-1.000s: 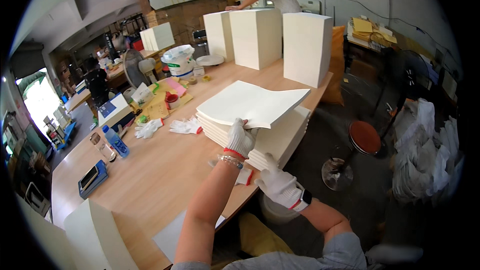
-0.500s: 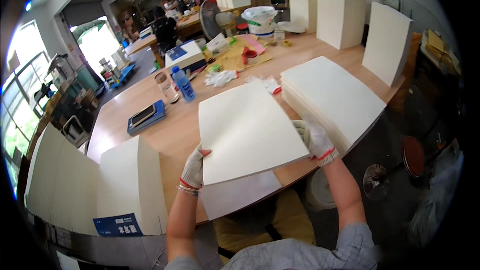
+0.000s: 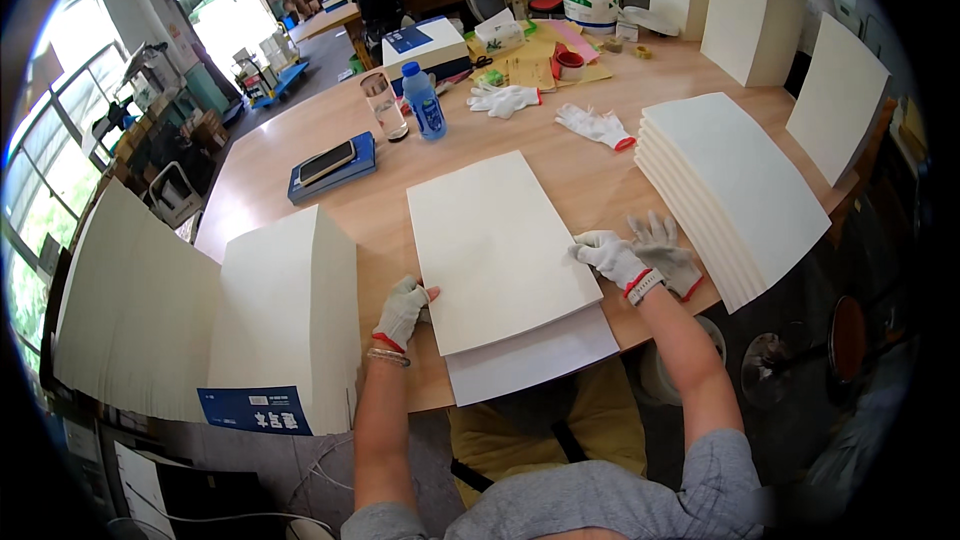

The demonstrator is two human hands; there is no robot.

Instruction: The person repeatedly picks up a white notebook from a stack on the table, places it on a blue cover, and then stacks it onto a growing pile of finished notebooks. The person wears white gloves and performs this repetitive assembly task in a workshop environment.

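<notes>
A thick block of white paper (image 3: pixel 500 255) lies in front of me, over a white sheet (image 3: pixel 540 355) that shows along its near edge. My left hand (image 3: pixel 403 312), in a white knit glove with a bare thumb tip, is closed on the block's left edge, thumb on top. At the right edge my gloved right hand (image 3: pixel 610 258) pinches the same block, its other fingers curled. Just beyond the right wrist lies a loose grey-white glove (image 3: pixel 668 255).
A fanned stack of paper blocks (image 3: pixel 745 190) stands to the right, with upright blocks (image 3: pixel 750 25) behind. More stand at left (image 3: pixel 265 315). Farther back are a phone (image 3: pixel 327 162) on a blue box, a blue bottle (image 3: pixel 424 105), a glass (image 3: pixel 386 110), white gloves (image 3: pixel 505 100) and a bucket (image 3: pixel 590 2).
The paper block has come down from a raised tilt to lie flat, still between both hands. My view has shifted, and the loose glove beside my right wrist now shows fully.
</notes>
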